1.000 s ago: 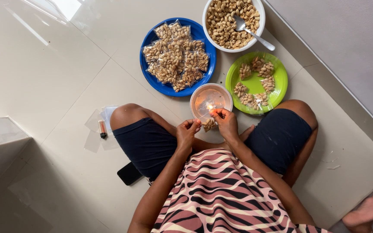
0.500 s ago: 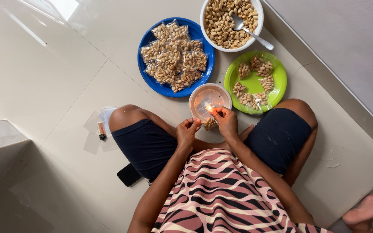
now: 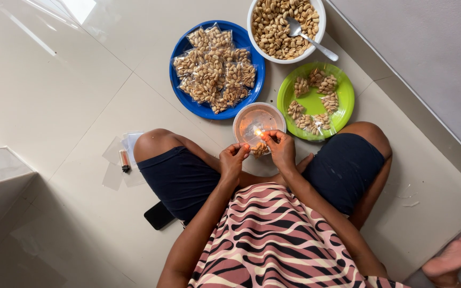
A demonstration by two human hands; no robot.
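1. The person sits cross-legged on the tiled floor, and both hands meet over a small clear bowl (image 3: pixel 259 124) with a little flame (image 3: pixel 257 132) burning in it, most likely a candle, though it's too small to tell for sure.
2. The left hand (image 3: pixel 232 161) and the right hand (image 3: pixel 279 148) are both pinched shut on one small packet of peanuts (image 3: pixel 260 149), which sits between them just at the near edge of the bowl, right beside the flame.
3. Looks like the open end of the packet is being sealed on the flame. To do that well, she'd want only the very lip of the plastic to brush it, pulled taut between the two pinches so it melts in a straight line.
4. Fingertips are really close to the heat here, so gripping a bit lower on the packet would be safer.
5. A quick pass is probably better than holding it there; thin plastic will likely shrivel or burn through fast.
6. Around her: a blue plate (image 3: pixel 184 102) heaped with packets, a green plate (image 3: pixel 311 101) with a few more, and a white bowl (image 3: pixel 320 32) of loose peanuts with a spoon (image 3: pixel 309 37) in it.
7. A lighter (image 3: pixel 125 160) lies on some clear plastic sheets (image 3: pixel 113 152) by her left knee, and a dark phone (image 3: pixel 158 215) sits near her thigh.
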